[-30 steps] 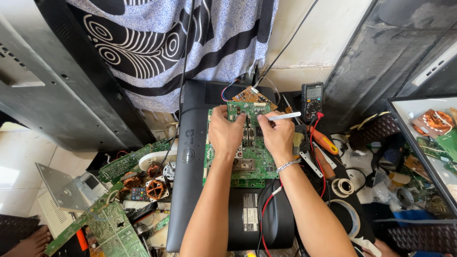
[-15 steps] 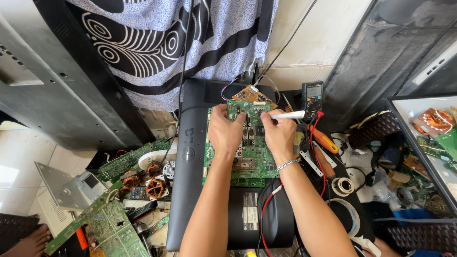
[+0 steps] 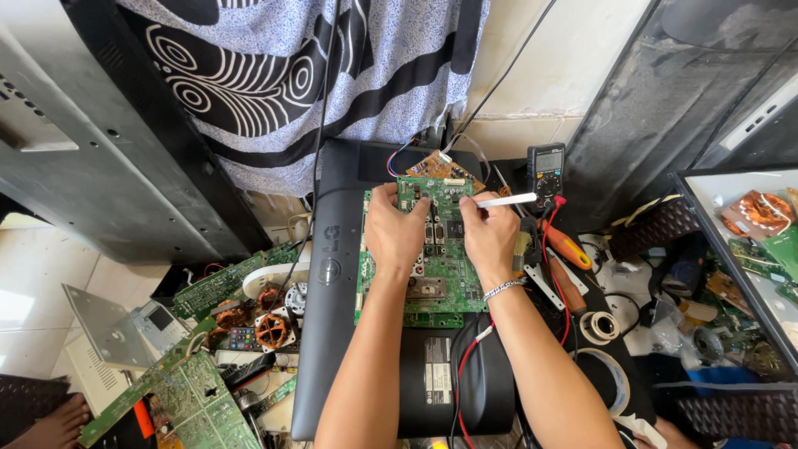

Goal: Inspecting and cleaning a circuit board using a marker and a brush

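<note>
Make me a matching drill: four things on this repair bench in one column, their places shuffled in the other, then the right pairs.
Things:
1. white tool
2. multimeter
3. green board
4. orange screwdriver

Places:
A. under both hands, on the black monitor back
B. gripped in the right hand
C. standing at the wall, past the right hand
D. lying to the right of the right hand

Pairs: 1-B, 2-C, 3-A, 4-D. The left hand presses on the green board.
</note>
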